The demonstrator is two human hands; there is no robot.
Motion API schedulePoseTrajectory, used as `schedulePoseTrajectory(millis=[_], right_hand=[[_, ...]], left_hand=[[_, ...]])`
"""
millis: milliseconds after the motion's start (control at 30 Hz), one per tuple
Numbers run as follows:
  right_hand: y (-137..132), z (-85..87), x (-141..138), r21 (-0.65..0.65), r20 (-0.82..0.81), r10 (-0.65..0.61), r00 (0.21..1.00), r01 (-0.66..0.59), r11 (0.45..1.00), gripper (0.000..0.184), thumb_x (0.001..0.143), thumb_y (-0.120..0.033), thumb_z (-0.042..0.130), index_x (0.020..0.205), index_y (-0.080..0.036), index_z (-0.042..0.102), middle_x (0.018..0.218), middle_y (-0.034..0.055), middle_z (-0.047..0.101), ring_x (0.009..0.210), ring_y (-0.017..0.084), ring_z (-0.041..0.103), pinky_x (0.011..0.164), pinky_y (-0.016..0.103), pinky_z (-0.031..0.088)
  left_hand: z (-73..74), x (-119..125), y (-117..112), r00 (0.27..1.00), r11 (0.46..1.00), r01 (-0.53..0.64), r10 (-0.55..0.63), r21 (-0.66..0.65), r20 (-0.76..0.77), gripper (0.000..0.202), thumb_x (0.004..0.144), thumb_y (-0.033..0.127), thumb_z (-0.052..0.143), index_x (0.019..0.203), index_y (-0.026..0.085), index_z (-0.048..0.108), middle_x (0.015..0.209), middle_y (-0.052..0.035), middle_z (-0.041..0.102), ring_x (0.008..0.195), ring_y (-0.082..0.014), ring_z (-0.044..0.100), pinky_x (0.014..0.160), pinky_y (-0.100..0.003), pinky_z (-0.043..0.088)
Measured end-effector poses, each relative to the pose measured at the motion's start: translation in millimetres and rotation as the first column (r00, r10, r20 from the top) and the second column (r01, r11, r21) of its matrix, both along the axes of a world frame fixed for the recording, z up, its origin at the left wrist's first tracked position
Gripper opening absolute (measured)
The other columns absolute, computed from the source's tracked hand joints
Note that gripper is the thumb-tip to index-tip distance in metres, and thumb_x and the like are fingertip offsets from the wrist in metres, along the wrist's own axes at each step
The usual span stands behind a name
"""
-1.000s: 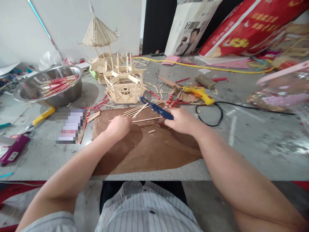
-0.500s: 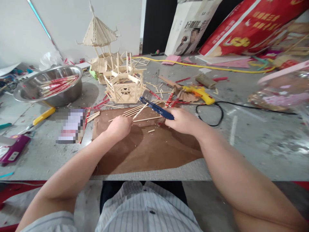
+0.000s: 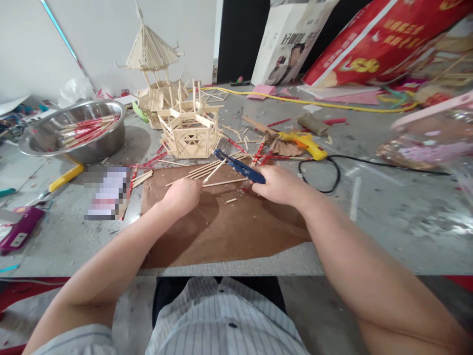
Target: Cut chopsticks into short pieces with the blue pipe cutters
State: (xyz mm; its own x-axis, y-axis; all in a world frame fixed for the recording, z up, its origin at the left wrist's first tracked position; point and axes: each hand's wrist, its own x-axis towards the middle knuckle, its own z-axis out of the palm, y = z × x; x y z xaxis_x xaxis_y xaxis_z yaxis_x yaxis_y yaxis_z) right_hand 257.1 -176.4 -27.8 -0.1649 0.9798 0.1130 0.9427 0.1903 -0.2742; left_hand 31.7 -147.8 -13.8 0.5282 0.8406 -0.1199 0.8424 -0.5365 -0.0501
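Observation:
My left hand [image 3: 182, 198] is closed on a thin wooden stick [image 3: 214, 171] that slants up to the right. In my right hand [image 3: 278, 184] is a blue hand tool [image 3: 242, 168], seemingly a cutter or pliers, its jaws by the stick's upper end. Whether the jaws touch the stick cannot be made out. Several more sticks [image 3: 197, 172] lie just behind my left hand on a brown sheet [image 3: 229, 236]. A short cut piece [image 3: 231, 200] rests on the sheet between my hands. Beyond them stands a part-built hexagonal stick model [image 3: 190, 140].
A taller pagoda model [image 3: 152, 54] stands at the back. Left are a steel bowl [image 3: 107, 143] of red-wrapped sticks, a yellow-handled tool [image 3: 66, 178] and a phone [image 3: 107, 192]. Right lie a yellow glue gun [image 3: 310, 144] with black cord [image 3: 338, 182] and a plastic bag [image 3: 424, 143].
Both hands, the stick and the blue tool hold nearly the same place. The camera view has shifted very slightly.

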Motion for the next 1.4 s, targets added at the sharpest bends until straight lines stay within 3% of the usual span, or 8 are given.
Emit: schedulePoseTrajectory(millis=[367,867,1100,1167,1233,1333,1400], right_hand=[[-0.2,-0.4,1.9,0.003,-0.024,0.042,0.999,-0.042,0.999,0.032,0.068,-0.021,0.046,0.097,-0.021,0.060,0.084,0.0054,0.067,0.075,0.020,0.060,0.064,0.027,0.042],[-0.3,1.9,-1.8,-0.016,0.037,0.010,0.999,-0.010,1.000,0.023,0.069,-0.023,0.045,0.086,-0.018,0.060,0.078,0.0067,0.066,0.070,0.019,0.059,0.058,0.025,0.037],[-3.1,4.6,-10.6,-0.010,-0.033,-0.044,0.999,0.043,0.999,0.025,0.071,-0.026,0.044,0.088,-0.016,0.060,0.071,0.0069,0.064,0.065,0.018,0.057,0.057,0.024,0.036],[-3.1,5.4,-11.3,-0.030,-0.043,-0.071,0.997,0.070,0.997,0.026,0.070,-0.026,0.044,0.090,-0.016,0.059,0.071,0.0067,0.064,0.065,0.018,0.056,0.057,0.024,0.035],[-2.3,7.3,-9.5,-0.058,-0.038,-0.113,0.993,0.111,0.992,0.026,0.070,-0.026,0.044,0.090,-0.017,0.059,0.074,0.0069,0.064,0.068,0.019,0.056,0.056,0.024,0.035],[-1.5,13.2,-4.4,-0.127,-0.087,-0.118,0.989,0.107,0.986,0.025,0.069,-0.025,0.042,0.089,-0.018,0.056,0.079,0.0057,0.063,0.071,0.018,0.056,0.058,0.023,0.036],[-2.7,19.3,-2.2,-0.210,-0.093,-0.106,0.990,0.085,0.974,0.024,0.067,-0.024,0.042,0.087,-0.019,0.054,0.079,0.0045,0.062,0.071,0.018,0.056,0.059,0.023,0.036]], left_hand=[[-3.2,0.7,-0.5,0.999,1.000,0.024,-0.024,0.017,0.043,0.029,0.083,0.022,0.035,0.082,0.014,0.063,0.072,-0.0107,0.065,0.073,-0.0201,0.062,0.064,-0.027,0.041],[-3.3,-0.1,-0.5,0.997,0.999,0.036,-0.037,0.015,0.062,0.028,0.081,0.021,0.036,0.078,0.014,0.063,0.070,-0.0104,0.065,0.068,-0.0192,0.060,0.061,-0.026,0.039],[-2.6,-1.6,1.7,0.974,1.000,0.027,-0.025,-0.006,0.227,0.027,0.079,0.022,0.039,0.065,0.013,0.060,0.058,-0.0071,0.059,0.058,-0.0157,0.056,0.055,-0.024,0.036],[-0.5,-2.8,1.7,0.945,0.995,0.029,0.004,-0.093,0.328,0.025,0.077,0.021,0.041,0.060,0.013,0.056,0.052,-0.0041,0.056,0.054,-0.0131,0.054,0.052,-0.022,0.036],[1.6,-4.8,1.9,0.893,0.953,0.044,0.096,-0.298,0.439,0.022,0.076,0.021,0.043,0.059,0.013,0.054,0.046,-0.0005,0.052,0.046,-0.0104,0.052,0.047,-0.019,0.036],[3.1,-8.7,3.4,0.788,0.786,0.126,0.292,-0.606,0.542,0.019,0.077,0.024,0.045,0.064,0.012,0.054,0.047,0.0012,0.054,0.038,-0.0073,0.049,0.040,-0.018,0.037],[2.8,-10.4,5.0,0.724,0.691,0.174,0.393,-0.701,0.567,0.018,0.076,0.025,0.049,0.067,0.011,0.055,0.055,-0.0006,0.059,0.035,-0.0057,0.048,0.037,-0.017,0.037]])
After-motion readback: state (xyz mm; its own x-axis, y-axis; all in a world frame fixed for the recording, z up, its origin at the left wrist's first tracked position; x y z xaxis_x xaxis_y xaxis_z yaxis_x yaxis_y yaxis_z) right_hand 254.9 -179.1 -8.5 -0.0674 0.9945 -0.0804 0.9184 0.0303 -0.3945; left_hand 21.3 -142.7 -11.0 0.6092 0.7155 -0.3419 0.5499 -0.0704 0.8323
